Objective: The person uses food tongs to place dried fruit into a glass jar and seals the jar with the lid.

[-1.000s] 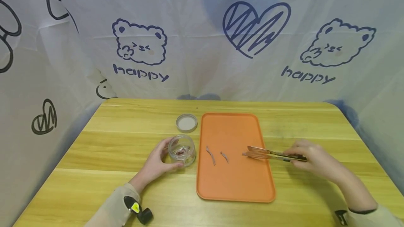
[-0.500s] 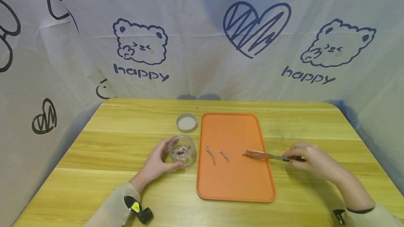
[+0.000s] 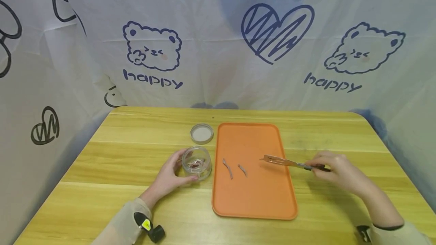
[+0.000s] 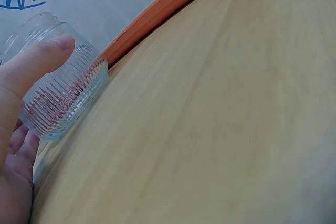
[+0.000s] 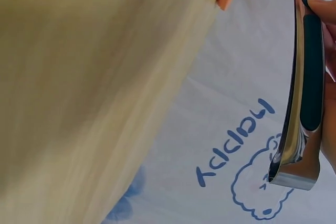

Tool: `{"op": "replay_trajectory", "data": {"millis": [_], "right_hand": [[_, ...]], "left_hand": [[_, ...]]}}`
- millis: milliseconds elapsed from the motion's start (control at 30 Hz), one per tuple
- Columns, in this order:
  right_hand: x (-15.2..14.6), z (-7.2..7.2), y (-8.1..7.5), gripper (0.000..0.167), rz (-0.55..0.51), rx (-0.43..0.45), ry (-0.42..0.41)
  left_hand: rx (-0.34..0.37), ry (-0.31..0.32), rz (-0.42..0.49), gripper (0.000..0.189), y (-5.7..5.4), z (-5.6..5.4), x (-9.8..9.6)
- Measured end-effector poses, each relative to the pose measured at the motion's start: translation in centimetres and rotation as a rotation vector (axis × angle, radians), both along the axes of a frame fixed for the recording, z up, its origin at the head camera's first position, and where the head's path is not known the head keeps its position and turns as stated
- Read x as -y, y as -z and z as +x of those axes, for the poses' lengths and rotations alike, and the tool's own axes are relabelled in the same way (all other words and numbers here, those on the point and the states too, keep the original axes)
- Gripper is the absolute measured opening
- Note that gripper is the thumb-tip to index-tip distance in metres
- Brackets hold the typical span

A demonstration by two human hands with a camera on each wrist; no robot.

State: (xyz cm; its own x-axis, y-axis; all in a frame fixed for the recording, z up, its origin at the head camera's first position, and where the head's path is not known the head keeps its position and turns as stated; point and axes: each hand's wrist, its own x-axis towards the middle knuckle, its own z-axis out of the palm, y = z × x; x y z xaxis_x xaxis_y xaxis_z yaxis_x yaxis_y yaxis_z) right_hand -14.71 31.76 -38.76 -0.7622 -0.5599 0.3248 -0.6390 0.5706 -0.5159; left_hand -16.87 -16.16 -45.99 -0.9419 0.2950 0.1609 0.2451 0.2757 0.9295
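Observation:
My left hand [image 3: 168,173] is curled around a clear glass jar [image 3: 196,167] standing just left of the orange tray [image 3: 252,199]. Some brownish-red strips lie inside the jar, seen through its ribbed wall [image 4: 68,90] in the left wrist view. Metal tongs [image 3: 281,160] with dark green grips [image 5: 313,72] are in my right hand [image 3: 335,167], squeezed together by fingers and thumb. A tiny piece of something pokes out at the tongs' tips, over the tray. Two thin greyish-brown strips, a longer one [image 3: 228,169] and a shorter one [image 3: 242,169], lie on the tray's left half.
A round jar lid [image 3: 201,134] lies behind the jar, near the tray's left edge. Everything stands on a yellow wood-grain table [image 3: 112,154]. Beyond its back edge hangs a white cloth [image 3: 211,56] printed with bears and hearts.
The tongs' arms have come together over the small strip at the right of the tray. Their tips have since risen and shifted slightly toward the back. The left hand and jar stay put.

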Motion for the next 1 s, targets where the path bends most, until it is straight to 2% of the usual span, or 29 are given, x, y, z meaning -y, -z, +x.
{"op": "replay_trajectory", "data": {"millis": [200,300,567,733,1000], "right_hand": [[0.4,-0.3,-0.8,0.028,-0.025,-0.096,-0.008],[0.7,-0.6,-1.2,0.030,-0.029,-0.136,-0.013],[2.2,-1.3,-2.4,0.032,0.012,-0.175,0.019],[3.8,-2.0,-2.9,0.031,0.012,-0.215,-0.030],[7.6,-3.4,-3.5,0.023,0.014,-0.230,-0.082]], "left_hand": [[-0.006,0.020,0.000,0.082,-2.1,0.9,-0.5],[-0.001,0.021,0.001,0.082,-2.4,1.0,-0.6],[0.004,0.022,0.014,0.082,-2.1,0.8,-0.4],[0.003,0.018,0.011,0.082,-2.1,0.9,-0.5],[0.002,0.014,0.003,0.083,-2.3,1.1,-0.6]]}}
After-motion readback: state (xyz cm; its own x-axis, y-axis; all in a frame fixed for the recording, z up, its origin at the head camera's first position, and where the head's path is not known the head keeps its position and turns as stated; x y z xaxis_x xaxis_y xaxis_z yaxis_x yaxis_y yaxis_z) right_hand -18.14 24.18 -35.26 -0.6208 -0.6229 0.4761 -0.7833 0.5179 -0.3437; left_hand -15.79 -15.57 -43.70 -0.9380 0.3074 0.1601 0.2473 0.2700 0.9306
